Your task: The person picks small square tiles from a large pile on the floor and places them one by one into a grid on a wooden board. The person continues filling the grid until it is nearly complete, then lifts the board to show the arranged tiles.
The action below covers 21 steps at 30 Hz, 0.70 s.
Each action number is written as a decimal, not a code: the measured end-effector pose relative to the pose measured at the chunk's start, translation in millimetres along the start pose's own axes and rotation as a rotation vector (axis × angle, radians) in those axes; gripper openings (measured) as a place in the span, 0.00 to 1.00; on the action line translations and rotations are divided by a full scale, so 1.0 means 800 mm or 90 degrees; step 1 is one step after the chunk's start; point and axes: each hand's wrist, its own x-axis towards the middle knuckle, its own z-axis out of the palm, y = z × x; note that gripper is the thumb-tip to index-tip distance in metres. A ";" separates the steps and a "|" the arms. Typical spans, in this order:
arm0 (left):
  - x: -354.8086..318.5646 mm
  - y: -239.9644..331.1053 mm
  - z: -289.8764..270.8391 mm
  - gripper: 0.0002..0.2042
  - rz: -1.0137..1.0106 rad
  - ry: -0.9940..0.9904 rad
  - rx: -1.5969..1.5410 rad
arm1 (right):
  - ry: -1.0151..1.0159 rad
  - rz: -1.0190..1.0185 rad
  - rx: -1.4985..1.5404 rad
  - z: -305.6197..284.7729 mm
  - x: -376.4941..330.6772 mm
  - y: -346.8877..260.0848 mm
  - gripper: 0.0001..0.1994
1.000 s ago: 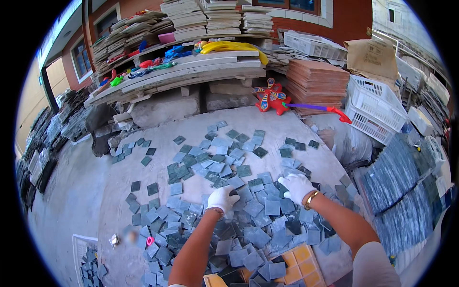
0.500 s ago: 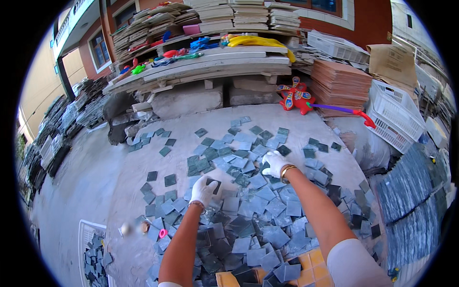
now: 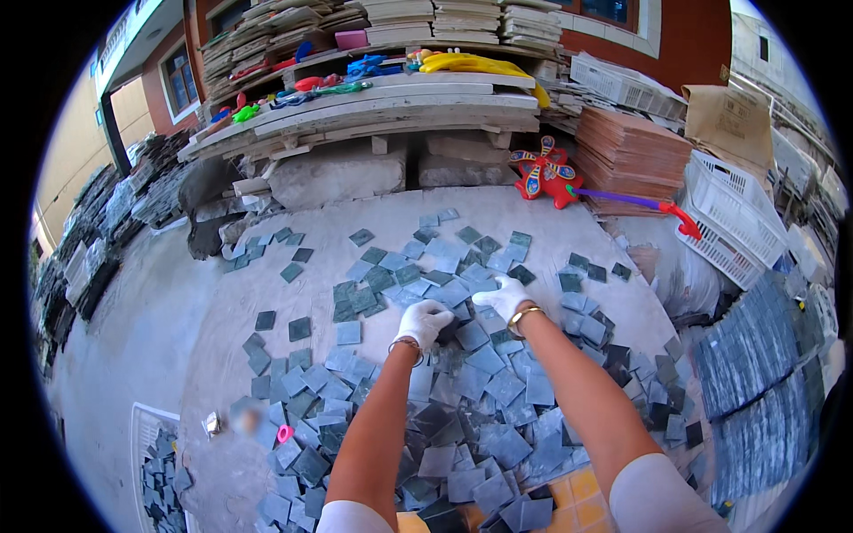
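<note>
Both my hands wear white gloves and reach over a wide spread of square stone tiles [image 3: 485, 360] in grey, blue-grey and dark green. My left hand [image 3: 421, 324] is closed around a dark tile [image 3: 450, 328], which shows past its fingertips; whether more than one is held I cannot tell. Just to the right, my right hand [image 3: 505, 298] has its fingers apart, pointing left, low over the tiles. No tile shows in it. A dark tile [image 3: 522, 274] lies right beyond its fingers.
A white crate [image 3: 135, 462] with tiles stands at lower left, near a pink ring [image 3: 284, 433]. Beyond the tiles are a red toy [image 3: 555, 182] with a purple stick and stacked boards [image 3: 391, 107]. At right are white baskets [image 3: 724, 222] and ribbed grey-blue slabs [image 3: 751, 355].
My left hand has moved right and slightly farther away with the dark tile, close to my right hand. My right hand has shifted slightly, and its fingers are now apart. The view has tilted slightly.
</note>
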 end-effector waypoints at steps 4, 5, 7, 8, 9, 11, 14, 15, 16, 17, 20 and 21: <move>-0.012 -0.043 -0.029 0.11 -0.044 0.271 -0.016 | 0.029 0.037 -0.033 0.033 -0.007 -0.020 0.36; -0.010 -0.045 -0.038 0.12 -0.071 0.247 -0.021 | 0.048 0.020 -0.011 0.030 -0.004 -0.014 0.36; -0.009 -0.047 -0.050 0.12 -0.119 0.192 -0.056 | -0.031 0.024 -0.047 0.028 0.001 -0.012 0.36; -0.012 -0.047 -0.051 0.12 -0.109 0.160 -0.021 | -0.075 0.026 -0.064 0.031 0.002 -0.017 0.36; -0.012 -0.045 -0.050 0.13 -0.100 0.127 0.015 | -0.151 0.016 -0.090 0.036 0.002 -0.021 0.37; -0.004 -0.023 -0.042 0.14 -0.101 0.054 0.105 | -0.135 0.020 -0.189 0.051 0.006 -0.025 0.39; -0.002 -0.028 -0.046 0.14 -0.121 0.061 0.062 | -0.125 0.051 -0.175 0.057 0.005 -0.032 0.42; -0.002 -0.031 -0.050 0.15 -0.137 0.070 -0.033 | -0.098 0.044 -0.150 0.062 0.008 -0.031 0.42; -0.006 -0.026 -0.048 0.15 -0.138 0.055 -0.070 | -0.069 0.044 -0.128 0.063 0.005 -0.033 0.42; -0.010 -0.019 -0.047 0.15 -0.139 0.041 -0.108 | -0.102 0.012 -0.100 0.064 0.002 -0.035 0.41; -0.005 -0.034 -0.040 0.14 -0.174 0.031 -0.171 | -0.043 0.016 -0.148 0.086 -0.014 -0.048 0.38; -0.002 -0.044 -0.038 0.14 -0.188 0.031 -0.184 | -0.037 0.015 -0.129 0.095 -0.007 -0.037 0.37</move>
